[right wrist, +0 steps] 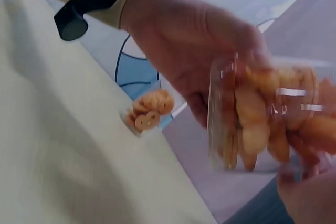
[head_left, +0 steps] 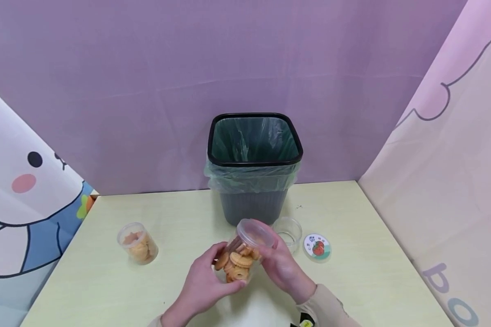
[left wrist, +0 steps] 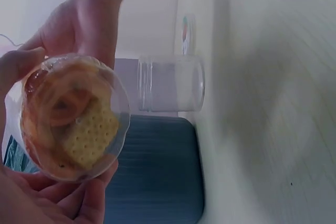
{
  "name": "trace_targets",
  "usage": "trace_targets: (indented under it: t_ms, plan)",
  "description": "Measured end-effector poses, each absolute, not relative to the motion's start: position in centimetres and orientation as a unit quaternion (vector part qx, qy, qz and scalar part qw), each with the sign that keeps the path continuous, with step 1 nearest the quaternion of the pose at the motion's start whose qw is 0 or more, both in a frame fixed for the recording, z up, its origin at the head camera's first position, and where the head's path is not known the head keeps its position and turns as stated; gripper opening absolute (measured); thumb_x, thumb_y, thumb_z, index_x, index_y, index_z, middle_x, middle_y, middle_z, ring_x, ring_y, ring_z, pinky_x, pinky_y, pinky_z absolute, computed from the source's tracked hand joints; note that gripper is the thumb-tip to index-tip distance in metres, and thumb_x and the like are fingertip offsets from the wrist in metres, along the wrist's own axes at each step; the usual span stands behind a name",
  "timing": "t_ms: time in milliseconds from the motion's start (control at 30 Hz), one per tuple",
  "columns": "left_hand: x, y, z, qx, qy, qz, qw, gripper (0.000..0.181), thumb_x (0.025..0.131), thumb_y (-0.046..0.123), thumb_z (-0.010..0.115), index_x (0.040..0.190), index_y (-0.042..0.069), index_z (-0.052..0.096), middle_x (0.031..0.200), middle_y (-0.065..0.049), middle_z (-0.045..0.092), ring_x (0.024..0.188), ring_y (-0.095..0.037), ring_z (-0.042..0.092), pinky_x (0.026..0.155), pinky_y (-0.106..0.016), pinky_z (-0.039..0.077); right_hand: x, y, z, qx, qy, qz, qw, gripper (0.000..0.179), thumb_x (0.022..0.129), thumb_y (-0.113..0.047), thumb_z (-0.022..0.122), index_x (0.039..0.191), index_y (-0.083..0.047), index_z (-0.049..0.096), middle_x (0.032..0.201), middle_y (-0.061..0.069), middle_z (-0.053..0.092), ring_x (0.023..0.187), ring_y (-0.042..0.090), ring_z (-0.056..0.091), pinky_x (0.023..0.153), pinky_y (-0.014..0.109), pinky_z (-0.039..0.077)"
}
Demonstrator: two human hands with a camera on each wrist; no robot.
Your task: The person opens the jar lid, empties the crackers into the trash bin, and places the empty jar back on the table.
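A clear plastic jar of biscuits (head_left: 238,263) is held tilted above the table, its top end towards the bin. My left hand (head_left: 204,282) grips it around the lower part, thumb and fingers on opposite sides. Around the upper end, my right hand (head_left: 284,268) holds the jar near its translucent rim. Whether a cover sits on that end I cannot tell. The left wrist view shows the jar's round base (left wrist: 79,121), with a pale dotted biscuit (left wrist: 94,135) behind it. Side on in the right wrist view, the jar (right wrist: 262,119) shows several biscuits.
Behind the hands stands a grey bin (head_left: 251,204) lined with a green bag. A clear jar (head_left: 287,230) without biscuits and a round lid with a strawberry picture (head_left: 317,246) are at right. Another jar of biscuits (head_left: 139,245) stands at left on the pale table (head_left: 180,218).
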State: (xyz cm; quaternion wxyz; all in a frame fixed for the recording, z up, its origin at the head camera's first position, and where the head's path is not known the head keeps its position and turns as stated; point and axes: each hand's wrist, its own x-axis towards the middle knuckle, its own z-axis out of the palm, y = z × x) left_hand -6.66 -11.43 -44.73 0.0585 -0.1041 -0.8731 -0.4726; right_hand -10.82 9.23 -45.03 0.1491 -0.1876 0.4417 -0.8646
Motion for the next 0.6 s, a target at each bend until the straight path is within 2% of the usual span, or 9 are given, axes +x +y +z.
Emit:
trace_targets:
  t_ms: [267, 467, 600]
  plan:
    - [-6.82, -11.81, -44.93, -0.135, -0.853, -0.503, 0.034, 0.080, 0.059, 0.045, 0.094, 0.126, 0.016, 0.061, 0.106, 0.009, 0.066, 0.097, -0.010, 0.061, 0.083, -0.031, 0.049, -11.79, 9.91, -45.78, -0.254, 0.392, -0.861, 0.201, 0.067, 0.088, -0.027, 0.076, 0.146, -0.013, 0.046, 0.143, 0.006, 0.051, 0.130, 0.022, 0.047, 0.107, 0.036, 0.038]
    - [-6.86, -11.83, -44.93, -0.123, -0.851, -0.510, 0.031, 0.080, 0.058, 0.045, 0.095, 0.125, 0.019, 0.061, 0.105, 0.011, 0.066, 0.097, -0.010, 0.061, 0.084, -0.032, 0.049, -11.87, 10.06, -46.02, -0.256, 0.404, -0.855, 0.199, 0.082, 0.088, -0.037, 0.076, 0.154, -0.011, 0.034, 0.149, 0.007, 0.045, 0.135, 0.023, 0.042, 0.111, 0.038, 0.033]
    - [-6.76, -11.79, -44.73, -0.106, -0.853, -0.509, 0.044, 0.081, 0.057, 0.045, 0.095, 0.126, 0.019, 0.061, 0.104, 0.012, 0.065, 0.096, -0.009, 0.060, 0.083, -0.033, 0.048, -11.38, 9.90, -46.03, -0.236, 0.419, -0.859, 0.176, 0.090, 0.090, -0.039, 0.074, 0.156, -0.005, 0.024, 0.147, 0.005, 0.048, 0.136, 0.022, 0.042, 0.112, 0.035, 0.032]
